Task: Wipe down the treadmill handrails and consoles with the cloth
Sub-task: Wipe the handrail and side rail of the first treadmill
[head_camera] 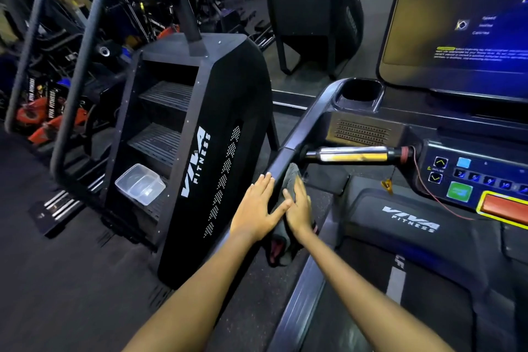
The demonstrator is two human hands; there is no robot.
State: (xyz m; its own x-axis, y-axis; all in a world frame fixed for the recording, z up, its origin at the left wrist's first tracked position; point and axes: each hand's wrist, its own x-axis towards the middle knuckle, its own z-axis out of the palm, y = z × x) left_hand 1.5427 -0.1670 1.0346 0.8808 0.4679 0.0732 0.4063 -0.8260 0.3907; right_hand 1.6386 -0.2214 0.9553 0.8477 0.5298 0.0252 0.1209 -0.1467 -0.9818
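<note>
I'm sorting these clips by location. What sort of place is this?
Most likely a commercial gym. The hands work along a treadmill handrail below a lit console screen, a stair-climber machine marked VIVA FITNESS stands beside it, and more equipment crowds the background.

A single wide-angle head view looks forward and steeply down from above the person's forearms, which run in from the bottom edge to the two hands, left hand (255,208) and right hand (298,207), near the frame's centre. It sits close over the treadmill's left handrail (288,138), with the console (468,177) and its screen (457,17) filling the right side. To the left it takes in the stair climber (200,137) and, farther off and blurred, gym equipment.
</note>
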